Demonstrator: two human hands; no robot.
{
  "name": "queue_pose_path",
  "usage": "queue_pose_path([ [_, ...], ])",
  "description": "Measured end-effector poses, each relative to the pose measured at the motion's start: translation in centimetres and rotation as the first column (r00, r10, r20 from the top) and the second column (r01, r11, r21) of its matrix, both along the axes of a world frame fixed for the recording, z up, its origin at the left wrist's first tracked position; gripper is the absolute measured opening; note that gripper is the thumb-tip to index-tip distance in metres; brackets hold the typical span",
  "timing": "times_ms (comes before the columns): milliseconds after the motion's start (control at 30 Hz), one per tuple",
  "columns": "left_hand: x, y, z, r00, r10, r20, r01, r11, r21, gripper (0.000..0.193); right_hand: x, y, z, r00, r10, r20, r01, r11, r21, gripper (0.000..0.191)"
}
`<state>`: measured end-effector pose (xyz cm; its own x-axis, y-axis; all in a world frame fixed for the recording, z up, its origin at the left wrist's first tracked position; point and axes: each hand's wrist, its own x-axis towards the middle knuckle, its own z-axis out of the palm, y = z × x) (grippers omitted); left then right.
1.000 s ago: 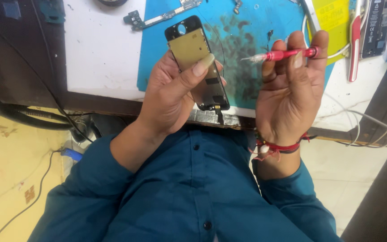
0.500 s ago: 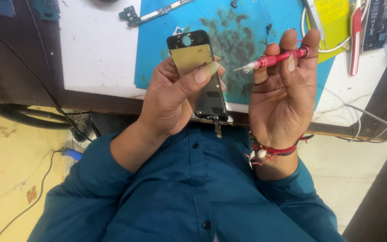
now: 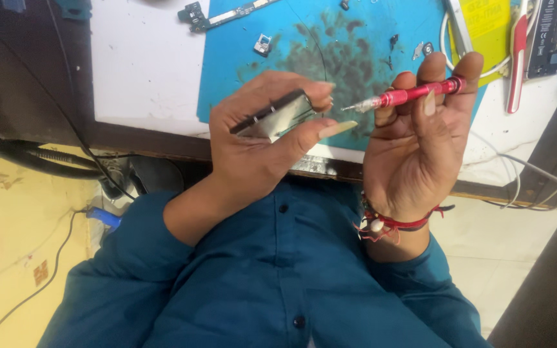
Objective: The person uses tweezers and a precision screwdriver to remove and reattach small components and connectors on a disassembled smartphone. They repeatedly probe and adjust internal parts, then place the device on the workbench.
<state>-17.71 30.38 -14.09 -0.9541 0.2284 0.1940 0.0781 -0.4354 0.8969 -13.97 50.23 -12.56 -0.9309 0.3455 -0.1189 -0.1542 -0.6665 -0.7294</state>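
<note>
My left hand [image 3: 262,151] grips a phone screen assembly [image 3: 272,117], now tilted almost edge-on so its metal back faces up. My right hand [image 3: 414,138] holds a red screwdriver [image 3: 414,95] between thumb and fingers. Its metal tip points left and ends just short of the left fingertips. Both hands hover over the near edge of a blue work mat [image 3: 330,38] on a white bench [image 3: 143,64]. A red thread bracelet [image 3: 388,225] circles my right wrist.
A circuit board strip [image 3: 224,13] and small loose parts [image 3: 262,44] lie on the mat. A yellow pad [image 3: 485,22], a red tool [image 3: 518,58], a dark phone part [image 3: 549,38] and white cables [image 3: 523,164] sit at right. Black cables [image 3: 33,158] hang left of the bench.
My left hand has rotated the screen assembly from upright, face toward me, to nearly flat and edge-on. The right hand and screwdriver have stayed close beside it.
</note>
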Motion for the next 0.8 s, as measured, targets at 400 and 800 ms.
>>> queue_pose_path([
  [400, -0.56, -0.41, -0.04, 0.981, 0.029, -0.19, -0.052, 0.992, -0.119, 0.019, 0.24, -0.12, -0.39, 0.999, -0.004, -0.043, 0.006, 0.999, 0.053, 0.058],
  [800, -0.97, -0.17, 0.13, 0.928, 0.075, -0.366, -0.175, 0.952, -0.25, 0.021, 0.48, 0.47, -0.61, 0.997, -0.015, -0.07, 0.021, 0.996, 0.082, 0.058],
])
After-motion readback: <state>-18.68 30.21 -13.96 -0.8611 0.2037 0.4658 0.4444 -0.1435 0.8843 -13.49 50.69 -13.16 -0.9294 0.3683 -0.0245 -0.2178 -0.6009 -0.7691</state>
